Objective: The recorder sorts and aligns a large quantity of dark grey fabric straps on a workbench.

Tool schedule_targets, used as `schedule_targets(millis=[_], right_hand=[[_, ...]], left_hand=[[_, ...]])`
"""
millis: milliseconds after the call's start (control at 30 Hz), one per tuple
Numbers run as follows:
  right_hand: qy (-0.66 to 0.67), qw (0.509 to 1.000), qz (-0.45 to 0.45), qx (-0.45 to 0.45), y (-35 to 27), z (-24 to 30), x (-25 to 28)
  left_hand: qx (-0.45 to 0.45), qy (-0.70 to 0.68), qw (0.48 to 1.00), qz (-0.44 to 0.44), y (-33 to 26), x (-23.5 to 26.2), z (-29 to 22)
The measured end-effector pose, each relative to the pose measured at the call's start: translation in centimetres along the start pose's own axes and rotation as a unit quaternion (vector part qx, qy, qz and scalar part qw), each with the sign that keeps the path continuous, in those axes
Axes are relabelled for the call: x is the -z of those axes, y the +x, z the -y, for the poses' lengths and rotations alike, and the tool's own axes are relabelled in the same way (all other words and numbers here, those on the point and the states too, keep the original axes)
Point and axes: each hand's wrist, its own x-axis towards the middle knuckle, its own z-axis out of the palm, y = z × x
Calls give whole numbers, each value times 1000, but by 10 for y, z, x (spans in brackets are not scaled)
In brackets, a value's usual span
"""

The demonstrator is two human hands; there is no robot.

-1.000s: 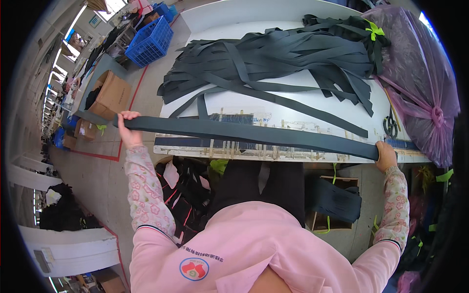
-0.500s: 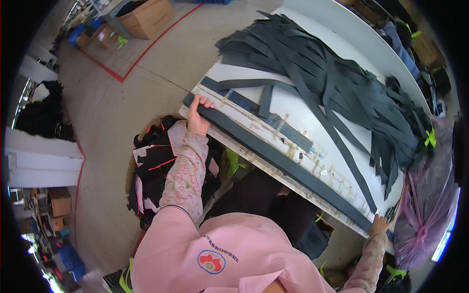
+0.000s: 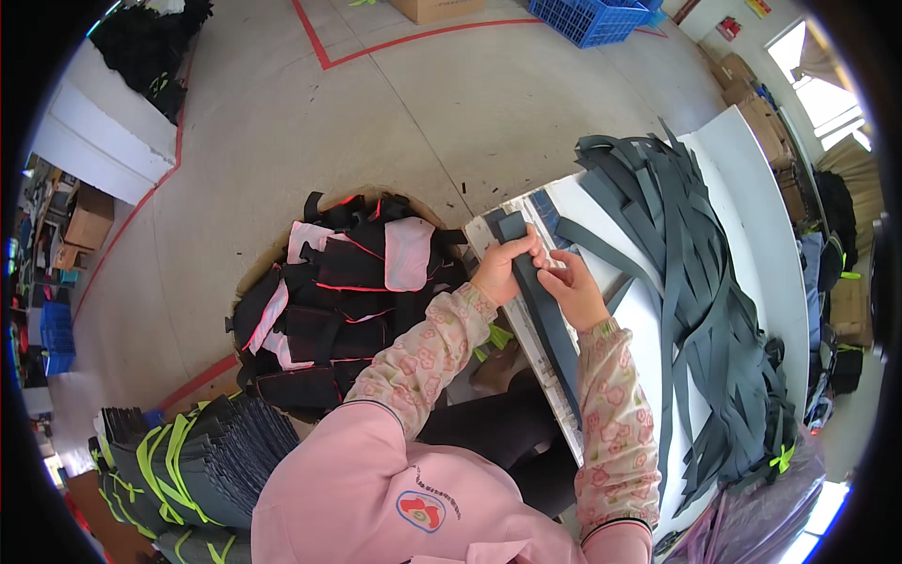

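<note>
From the head view I see both hands meeting at the near corner of the white table (image 3: 742,188). My left hand (image 3: 501,271) is closed around the upper end of a dark grey strap (image 3: 543,310), thumb and fingers pinching it where it folds over the table's edge. My right hand (image 3: 573,291) sits just beside it, touching the same strap a little lower, fingers curled loosely against the band; I cannot tell whether it grips firmly or only presses. The strap runs from the hands down along the table's near edge toward my body, lying flat between my two forearms in their floral sleeves.

Further across the table lies a big heap of similar dark strips (image 3: 695,282), spread in a fan and reaching to the far lower end, where a small bright green tie (image 3: 778,458) shows among them. A purple plastic bag (image 3: 752,526) sits at the bottom right, past the heap.

To my left, on the floor, a round bin holds black fabric pieces with pink panels (image 3: 348,301). Nearer the lower left corner stand bundles of dark pieces bound with neon green bands (image 3: 188,461). A blue crate (image 3: 601,17) rests on the floor at the top.
</note>
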Motion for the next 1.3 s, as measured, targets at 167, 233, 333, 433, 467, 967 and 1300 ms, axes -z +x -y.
schedule_targets(millis=[167, 233, 333, 433, 467, 967, 1300], right_hand=[[36, 996, 42, -69, 23, 1, -10], [85, 993, 26, -72, 25, 5, -15], [108, 990, -16, -87, 28, 19, -24], [74, 993, -25, -85, 36, 16, -23], [73, 993, -25, -87, 38, 14, -21], [77, 991, -22, -103, 37, 10, -18], [36, 996, -10, -81, 47, -6, -15]], left_hand=[[6, 30, 998, -59, -2, 10, -7], [7, 31, 998, -57, -3, 12, -10], [3, 72, 985, -154, -12, 11, -16], [-36, 105, 985, -134, -32, 3, -12], [-49, 129, 981, -135, -39, -3, -12], [-274, 599, 749, -76, -47, -8, -30], [-311, 705, 637, 24, -14, 12, -38]])
